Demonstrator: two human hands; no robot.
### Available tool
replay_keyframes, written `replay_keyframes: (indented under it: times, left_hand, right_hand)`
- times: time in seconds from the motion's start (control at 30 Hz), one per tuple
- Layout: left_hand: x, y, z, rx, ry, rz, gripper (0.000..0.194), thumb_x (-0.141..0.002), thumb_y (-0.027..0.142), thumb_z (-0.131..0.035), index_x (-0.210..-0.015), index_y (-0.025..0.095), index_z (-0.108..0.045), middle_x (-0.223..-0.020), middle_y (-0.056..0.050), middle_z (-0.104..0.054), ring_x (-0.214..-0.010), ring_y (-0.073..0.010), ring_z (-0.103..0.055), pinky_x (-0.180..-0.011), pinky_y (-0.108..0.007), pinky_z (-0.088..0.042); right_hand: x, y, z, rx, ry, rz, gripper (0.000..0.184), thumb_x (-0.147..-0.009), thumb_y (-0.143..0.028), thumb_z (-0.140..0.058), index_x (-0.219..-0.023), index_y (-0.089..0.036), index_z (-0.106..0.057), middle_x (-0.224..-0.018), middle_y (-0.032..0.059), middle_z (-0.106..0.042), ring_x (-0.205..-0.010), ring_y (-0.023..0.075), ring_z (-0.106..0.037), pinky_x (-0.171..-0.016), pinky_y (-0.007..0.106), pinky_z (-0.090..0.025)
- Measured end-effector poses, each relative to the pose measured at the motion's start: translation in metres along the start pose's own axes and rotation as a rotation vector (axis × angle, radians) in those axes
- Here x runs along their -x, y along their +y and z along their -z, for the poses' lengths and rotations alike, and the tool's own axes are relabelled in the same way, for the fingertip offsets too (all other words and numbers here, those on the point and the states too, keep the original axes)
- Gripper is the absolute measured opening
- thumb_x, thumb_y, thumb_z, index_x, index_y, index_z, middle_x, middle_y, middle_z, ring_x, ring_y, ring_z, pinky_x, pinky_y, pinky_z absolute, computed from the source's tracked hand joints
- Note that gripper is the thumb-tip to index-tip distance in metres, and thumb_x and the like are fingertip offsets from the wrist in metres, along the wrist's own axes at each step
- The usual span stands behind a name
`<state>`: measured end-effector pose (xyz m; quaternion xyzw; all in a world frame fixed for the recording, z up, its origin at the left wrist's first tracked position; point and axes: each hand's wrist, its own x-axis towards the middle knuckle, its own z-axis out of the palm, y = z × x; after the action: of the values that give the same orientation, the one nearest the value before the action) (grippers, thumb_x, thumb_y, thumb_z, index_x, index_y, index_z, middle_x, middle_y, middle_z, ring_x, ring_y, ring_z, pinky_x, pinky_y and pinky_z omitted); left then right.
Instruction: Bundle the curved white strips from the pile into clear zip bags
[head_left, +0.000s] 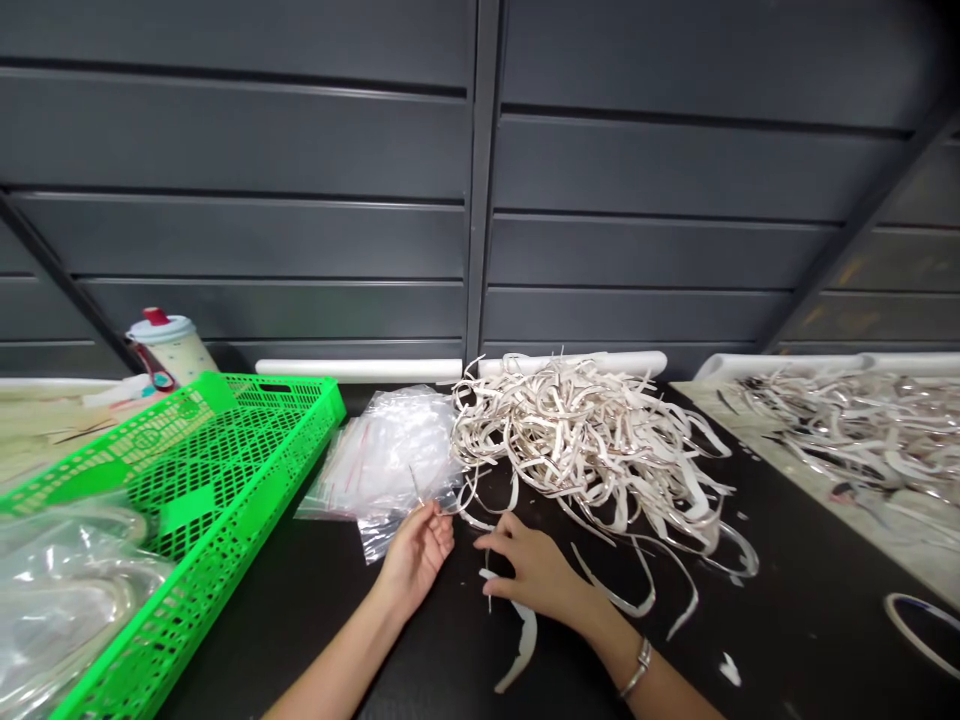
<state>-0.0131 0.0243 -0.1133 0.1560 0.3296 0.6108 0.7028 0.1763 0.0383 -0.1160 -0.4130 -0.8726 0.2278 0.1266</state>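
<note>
pinching sliver (413, 484) with left hand (415, 562) near plastic bags (386, 460); right hand (529, 572) curled, grip unclear, by pale strips (592, 450)

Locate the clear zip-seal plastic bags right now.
In the head view, the bags lie on the dark tabletop, beyond the left hand, between the bright green perforated crate and the heap of curled off-white strips.

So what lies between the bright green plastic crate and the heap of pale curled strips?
A stack of clear zip-seal plastic bags lies between the green crate and pale strips in the head view.
</note>
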Motion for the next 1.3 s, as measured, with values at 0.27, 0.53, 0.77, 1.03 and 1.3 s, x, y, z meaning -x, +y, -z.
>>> replay_keyframes:
  times: [0.27,0.53,0.77,1.03,1.3]
  left_hand:
    - [0.0,-0.004,0.001,-0.122,0.026,-0.052,0.021,-0.067,0.025,-0.071,-0.071,0.015,-0.053,-0.056,0.004,-0.052,-0.051,-0.0063,-0.05,-0.049,-0.017,-0.04]
    - [0.006,-0.01,-0.001,-0.439,0.04,-0.172,0.019,-0.069,0.03,-0.067,-0.079,0.016,-0.061,-0.052,0.005,-0.053,-0.047,-0.0074,-0.044,-0.05,-0.019,-0.032]
    - [0.006,-0.012,0.002,-0.8,0.021,-0.258,0.022,-0.072,0.038,-0.061,-0.081,0.018,-0.061,-0.053,0.004,-0.053,-0.048,-0.012,-0.046,-0.052,-0.023,-0.035]
    - [0.007,-0.005,0.0,-0.788,0.095,-0.357,0.035,-0.075,0.05,-0.058,-0.082,0.017,-0.068,-0.074,-0.003,-0.061,-0.069,-0.018,-0.054,-0.064,-0.026,-0.042]
    - [0.005,-0.006,0.002,-0.803,0.066,-0.317,0.036,-0.077,0.05,-0.056,-0.084,0.016,-0.067,-0.072,-0.002,-0.056,-0.067,-0.0166,-0.05,-0.062,-0.026,-0.041]
  right_hand:
    - [-0.005,0.024,0.013,0.131,0.083,-0.178,0.022,-0.085,-0.022,-0.052,-0.104,-0.024,-0.064,-0.099,0.0048,-0.055,-0.086,0.0177,-0.059,-0.076,0.026,-0.044]
    - [-0.006,0.024,0.011,-0.056,0.393,-0.138,0.024,-0.087,-0.023,-0.045,-0.104,-0.019,-0.061,-0.086,0.0053,-0.057,-0.074,0.0174,-0.056,-0.069,0.029,-0.043]
    - [-0.005,-0.003,-0.006,-0.769,0.384,0.029,0.028,-0.08,-0.04,-0.056,-0.1,-0.02,-0.055,-0.062,-0.0045,-0.046,-0.05,0.0097,-0.04,-0.048,0.022,-0.033]
    - [-0.005,-0.009,-0.008,-0.788,0.329,0.006,0.022,-0.084,-0.034,-0.049,-0.068,-0.018,-0.051,-0.049,-0.0052,-0.044,-0.045,0.0087,-0.038,-0.047,0.021,-0.03]
    - [-0.002,-0.01,-0.013,-0.766,0.265,0.057,0.017,-0.079,-0.027,-0.053,-0.066,-0.016,-0.055,-0.052,-0.0045,-0.046,-0.047,0.0076,-0.039,-0.047,0.02,-0.029]
